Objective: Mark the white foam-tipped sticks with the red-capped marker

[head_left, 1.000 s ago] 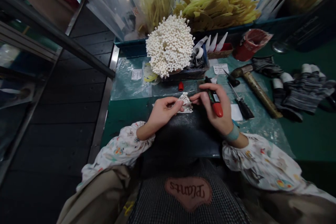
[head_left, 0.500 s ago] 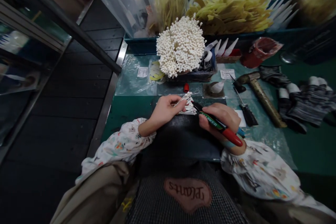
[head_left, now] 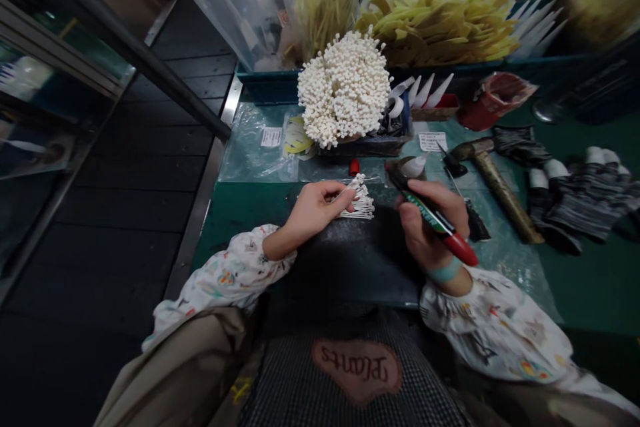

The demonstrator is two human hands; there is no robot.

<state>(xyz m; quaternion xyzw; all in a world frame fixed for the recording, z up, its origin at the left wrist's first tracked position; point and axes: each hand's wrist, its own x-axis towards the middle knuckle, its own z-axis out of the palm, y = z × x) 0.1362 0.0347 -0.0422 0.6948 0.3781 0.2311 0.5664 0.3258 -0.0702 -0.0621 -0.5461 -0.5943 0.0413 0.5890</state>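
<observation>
My left hand (head_left: pixel 315 210) is pinched on some thin white stems with small bead-like heads. More white stems (head_left: pixel 364 207) of the same kind lie in a small pile under its fingertips, on a dark mat (head_left: pixel 355 260). In my right hand (head_left: pixel 453 207) is a marker (head_left: pixel 430 217) with a green label and a red end, its dark tip pointing up and left, apart from the stems. A red marker cap (head_left: pixel 354 167) stands just beyond the pile. Behind it rises a large bunch of white bead-headed stems (head_left: pixel 345 90).
A hammer (head_left: pixel 505 193), a screwdriver (head_left: pixel 475 217) and grey knit gloves (head_left: pixel 590 193) lie to the right. A white-nozzled bottle (head_left: pixel 413 167) sits behind my right hand. Teal trays (head_left: pixel 273 88) with yellow pieces line the back, near a red container (head_left: pixel 483 107).
My right hand has drawn back to the right with the marker, lifting its tip away from the stems. My left hand has stayed in place.
</observation>
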